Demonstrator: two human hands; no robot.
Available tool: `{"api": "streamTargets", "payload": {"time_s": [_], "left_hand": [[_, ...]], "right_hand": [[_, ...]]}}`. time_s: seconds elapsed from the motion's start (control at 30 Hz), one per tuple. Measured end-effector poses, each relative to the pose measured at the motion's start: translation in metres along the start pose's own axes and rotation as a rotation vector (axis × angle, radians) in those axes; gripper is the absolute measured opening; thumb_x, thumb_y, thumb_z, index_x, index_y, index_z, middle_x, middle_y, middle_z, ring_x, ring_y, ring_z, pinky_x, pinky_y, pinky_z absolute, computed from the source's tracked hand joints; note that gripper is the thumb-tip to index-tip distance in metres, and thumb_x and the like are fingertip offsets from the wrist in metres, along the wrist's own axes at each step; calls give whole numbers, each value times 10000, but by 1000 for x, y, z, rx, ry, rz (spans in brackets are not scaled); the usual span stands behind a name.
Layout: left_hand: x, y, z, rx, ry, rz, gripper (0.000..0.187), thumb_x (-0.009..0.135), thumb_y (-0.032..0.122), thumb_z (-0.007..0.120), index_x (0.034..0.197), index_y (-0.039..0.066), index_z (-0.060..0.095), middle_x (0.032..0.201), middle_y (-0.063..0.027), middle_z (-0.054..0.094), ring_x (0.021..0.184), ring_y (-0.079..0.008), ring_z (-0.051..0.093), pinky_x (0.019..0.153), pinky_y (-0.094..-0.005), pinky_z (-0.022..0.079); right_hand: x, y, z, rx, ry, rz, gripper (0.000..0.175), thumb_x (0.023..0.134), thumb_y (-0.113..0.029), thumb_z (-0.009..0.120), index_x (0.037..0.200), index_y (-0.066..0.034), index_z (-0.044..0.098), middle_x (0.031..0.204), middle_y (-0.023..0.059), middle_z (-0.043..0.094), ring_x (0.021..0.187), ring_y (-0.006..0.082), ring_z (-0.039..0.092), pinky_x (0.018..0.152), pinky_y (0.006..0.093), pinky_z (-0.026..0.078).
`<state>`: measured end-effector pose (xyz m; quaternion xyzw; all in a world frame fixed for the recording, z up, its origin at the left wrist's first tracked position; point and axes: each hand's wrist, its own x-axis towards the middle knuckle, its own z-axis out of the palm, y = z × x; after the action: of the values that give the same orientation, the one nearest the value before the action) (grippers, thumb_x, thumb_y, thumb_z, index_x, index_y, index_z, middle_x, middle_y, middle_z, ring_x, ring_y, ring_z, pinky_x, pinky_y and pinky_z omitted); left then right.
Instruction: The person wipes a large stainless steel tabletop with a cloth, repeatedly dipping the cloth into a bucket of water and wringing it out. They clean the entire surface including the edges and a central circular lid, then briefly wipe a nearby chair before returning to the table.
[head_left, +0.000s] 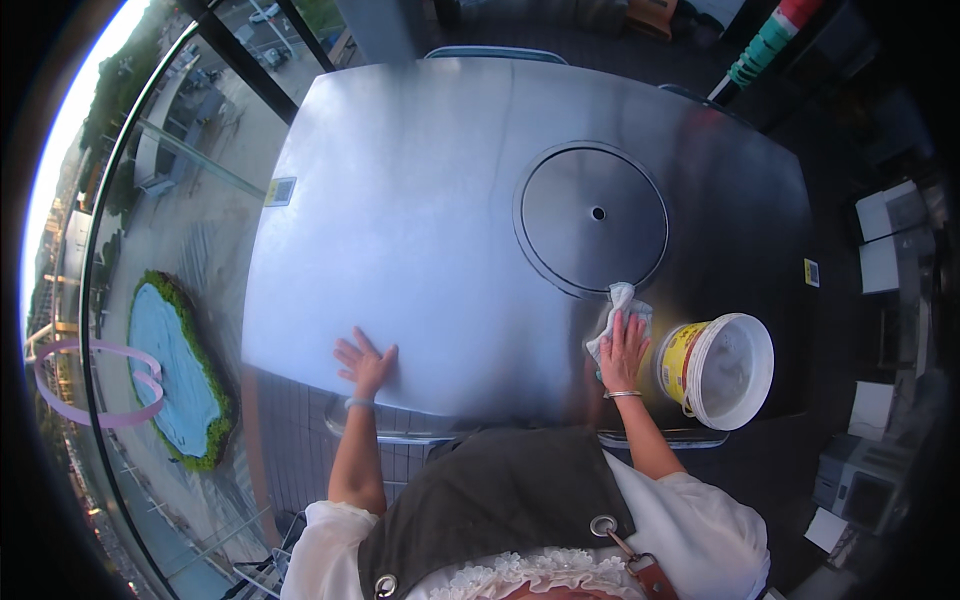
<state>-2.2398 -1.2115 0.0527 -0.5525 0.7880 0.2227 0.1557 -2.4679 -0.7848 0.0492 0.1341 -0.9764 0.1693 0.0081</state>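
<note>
A stainless steel table (405, 225) fills the middle of the view. My right hand (624, 352) presses a white cloth (621, 307) against its top, fingers spread over the fabric. The cloth's far tip reaches the near rim of a round metal lid (585, 247) set into the tabletop, which has a small hole at its centre. To the right of that hand stands a white plastic bucket (731, 371) with a yellow label, holding cloudy liquid. My left hand (365, 365) rests on the table near its front left edge, fingers apart, holding nothing.
Chrome-framed seats (499, 52) stand at the table's far side, and others are at the near edge. Small coded stickers (280, 192) are on both table ends. A glass barrier with a dark rail (90, 262) runs along the left. A grey machine (859, 480) stands at the right.
</note>
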Motion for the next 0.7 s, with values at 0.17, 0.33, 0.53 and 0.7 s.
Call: {"api": "streamTargets", "payload": {"time_s": [0.17, 0.33, 0.53, 0.7], "left_hand": [[4, -1, -2, 13, -34, -4, 1135, 784, 603, 647, 1558, 125, -31, 1555, -325, -150, 1429, -508, -180, 1058, -734, -22], [6, -5, 2, 12, -44, -11, 1140, 779, 594, 661, 1558, 123, -27, 1553, -330, -147, 1430, -510, -172, 1055, -741, 0], [5, -4, 1, 17, -38, -8, 1136, 777, 579, 675, 1560, 136, -17, 1558, -323, -139, 1434, -509, -160, 1057, -739, -3], [3, -3, -4, 6, -58, -11, 1141, 779, 570, 681, 1559, 134, -28, 1561, -317, -142, 1433, -500, -178, 1066, -725, -18]], "right_hand": [[73, -11, 29, -320, 1, 186, 628, 950, -469, 462, 1520, -253, 308, 1587, 227, 168, 1464, 455, 100, 1152, 624, 64], [171, -52, 52, -315, 22, 256, 677, 956, -516, 417, 1518, -157, 301, 1577, 225, 203, 1457, 454, 134, 1153, 620, 57], [140, -153, 81, -37, -12, -284, 661, 892, -404, 570, 1469, -144, 381, 1562, 183, 266, 1450, 411, 197, 1166, 587, 110], [54, -135, 49, 141, -243, -685, 615, 826, -284, 595, 1418, -163, 480, 1550, 133, 320, 1458, 348, 222, 1172, 561, 139]]}}
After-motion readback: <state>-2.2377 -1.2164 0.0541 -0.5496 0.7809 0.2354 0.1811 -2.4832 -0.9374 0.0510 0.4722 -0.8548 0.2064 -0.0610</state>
